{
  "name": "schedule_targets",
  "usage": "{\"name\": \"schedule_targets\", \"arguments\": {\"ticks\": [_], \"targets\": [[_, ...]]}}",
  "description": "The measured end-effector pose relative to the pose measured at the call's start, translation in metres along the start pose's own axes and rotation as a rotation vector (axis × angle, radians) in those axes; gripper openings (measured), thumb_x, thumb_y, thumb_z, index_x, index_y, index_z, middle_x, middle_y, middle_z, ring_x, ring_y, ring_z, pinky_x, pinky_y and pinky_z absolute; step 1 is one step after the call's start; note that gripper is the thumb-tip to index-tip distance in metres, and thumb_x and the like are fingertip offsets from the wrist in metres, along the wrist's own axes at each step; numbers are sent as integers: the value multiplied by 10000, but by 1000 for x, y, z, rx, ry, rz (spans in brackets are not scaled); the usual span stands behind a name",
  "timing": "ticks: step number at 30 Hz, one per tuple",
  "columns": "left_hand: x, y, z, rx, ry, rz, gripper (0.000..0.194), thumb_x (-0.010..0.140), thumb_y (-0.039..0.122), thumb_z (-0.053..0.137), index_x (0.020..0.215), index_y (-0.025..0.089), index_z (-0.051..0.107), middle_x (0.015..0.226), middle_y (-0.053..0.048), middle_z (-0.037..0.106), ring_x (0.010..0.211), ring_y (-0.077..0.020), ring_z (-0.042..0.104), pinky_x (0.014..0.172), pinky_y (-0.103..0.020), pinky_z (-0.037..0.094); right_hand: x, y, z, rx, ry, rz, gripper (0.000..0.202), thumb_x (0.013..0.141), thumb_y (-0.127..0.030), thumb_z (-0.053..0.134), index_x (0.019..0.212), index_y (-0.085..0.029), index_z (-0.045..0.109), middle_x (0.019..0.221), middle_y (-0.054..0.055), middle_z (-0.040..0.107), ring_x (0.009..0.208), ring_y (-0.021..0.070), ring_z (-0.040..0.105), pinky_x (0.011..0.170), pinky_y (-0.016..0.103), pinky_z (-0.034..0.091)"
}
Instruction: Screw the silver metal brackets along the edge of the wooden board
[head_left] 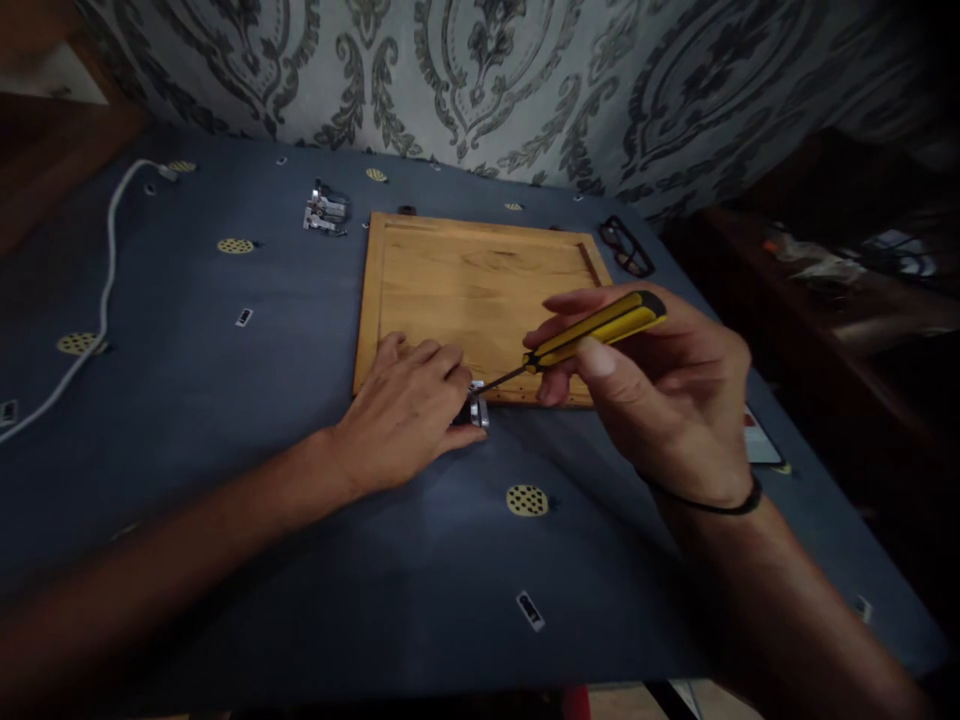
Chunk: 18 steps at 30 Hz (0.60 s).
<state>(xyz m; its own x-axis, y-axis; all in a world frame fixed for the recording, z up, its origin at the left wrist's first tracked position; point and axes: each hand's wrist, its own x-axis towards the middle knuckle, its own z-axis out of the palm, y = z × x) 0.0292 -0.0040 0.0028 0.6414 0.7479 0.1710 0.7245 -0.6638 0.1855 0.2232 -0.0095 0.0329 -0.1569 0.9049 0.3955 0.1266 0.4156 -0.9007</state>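
A framed wooden panel (480, 290), like a cabinet door, lies flat on the blue patterned cloth. At its near edge sits a shiny metal hinge (480, 410), partly covered by my left hand (412, 405). The fingers of that hand are closed around the hinge, pressing it against the panel's edge. My right hand (645, 375) grips a yellow and black screwdriver (600, 330) by its handle, between thumb and fingers. The screwdriver's thin shaft slants down to the left, and its tip reaches the hinge. Whether the tip sits in a screw cannot be made out.
More metal hinges (326, 210) lie behind the panel's left corner. Dark-framed glasses (626, 247) rest at the back right. A white cable (112, 255) runs along the left side. A flat, light-coloured object (761, 440) shows at the table's right edge, beyond my right wrist.
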Motion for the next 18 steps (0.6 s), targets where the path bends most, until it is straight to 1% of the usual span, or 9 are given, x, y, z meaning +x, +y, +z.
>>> {"name": "schedule_targets", "arguments": {"ticks": [1, 2, 3, 6, 8, 12, 14, 16, 18], "targets": [[0, 0, 0, -4, -7, -1, 338, 897, 464, 693, 994, 140, 694, 1007, -90, 676, 1008, -284, 621, 939, -463, 391, 0, 0, -1, -4, -14, 11, 239, 862, -361, 741, 1095, -308, 742, 927, -2, 753, 575, 116, 666, 553, 300, 608], [0, 0, 0, -8, -12, 0, 340, 893, 463, 697, 995, 138, 695, 1006, -89, 675, 1011, -288, 621, 941, -468, 390, 0, 0, -2, -12, -21, 18, 252, 874, -364, 726, 1121, -312, 740, 944, 0, 756, 580, 116, 668, 564, 305, 612], [0, 0, 0, -11, -14, 0, 342, 891, 461, 700, 996, 135, 696, 1005, -89, 673, 1013, -292, 620, 942, -471, 390, 0, 0, -2, -24, -17, 18, 231, 874, -351, 728, 1100, -312, 750, 956, -2, 759, 568, 110, 663, 553, 300, 606], [0, 0, 0, -11, -13, 0, 342, 893, 457, 699, 997, 131, 695, 1007, -92, 672, 1015, -294, 620, 944, -471, 392, 1, 0, 0, -64, 28, -59, 97, 800, -287, 801, 893, -277, 772, 930, -13, 766, 480, 86, 615, 427, 253, 532], [0, 0, 0, -8, -15, -5, 342, 895, 457, 696, 1002, 132, 694, 1009, -93, 673, 1018, -293, 619, 949, -470, 391, 1, -1, 3, -85, 61, -109, 96, 763, -274, 831, 791, -259, 741, 873, -15, 767, 450, 85, 592, 391, 246, 495], [1, 0, -1, -15, -28, -8, 345, 897, 461, 694, 1006, 134, 690, 1014, -92, 670, 1021, -294, 621, 969, -483, 386, -1, -3, 6, -55, 202, -128, 100, 802, -316, 799, 803, -271, 711, 851, -8, 760, 459, 103, 583, 403, 275, 491], [1, 0, 0, -20, -28, -6, 345, 894, 460, 700, 1002, 133, 689, 1018, -91, 668, 1025, -295, 623, 978, -491, 386, 0, -3, 5, -43, 265, -137, 95, 816, -313, 786, 808, -261, 707, 843, -1, 753, 451, 100, 572, 407, 281, 485], [1, 0, 0, -23, -25, -5, 343, 890, 457, 706, 1000, 133, 689, 1021, -90, 668, 1028, -294, 623, 983, -491, 387, 1, -3, 3, -47, 263, -146, 97, 815, -285, 789, 789, -247, 703, 817, 1, 744, 440, 92, 566, 397, 274, 471], [1, 0, 0, -21, -26, -7, 343, 889, 457, 708, 1001, 133, 690, 1023, -91, 670, 1030, -292, 622, 979, -486, 391, 2, -1, 1, -57, 223, -146, 96, 810, -262, 794, 783, -244, 704, 800, -3, 735, 442, 90, 575, 385, 263, 462]]}}
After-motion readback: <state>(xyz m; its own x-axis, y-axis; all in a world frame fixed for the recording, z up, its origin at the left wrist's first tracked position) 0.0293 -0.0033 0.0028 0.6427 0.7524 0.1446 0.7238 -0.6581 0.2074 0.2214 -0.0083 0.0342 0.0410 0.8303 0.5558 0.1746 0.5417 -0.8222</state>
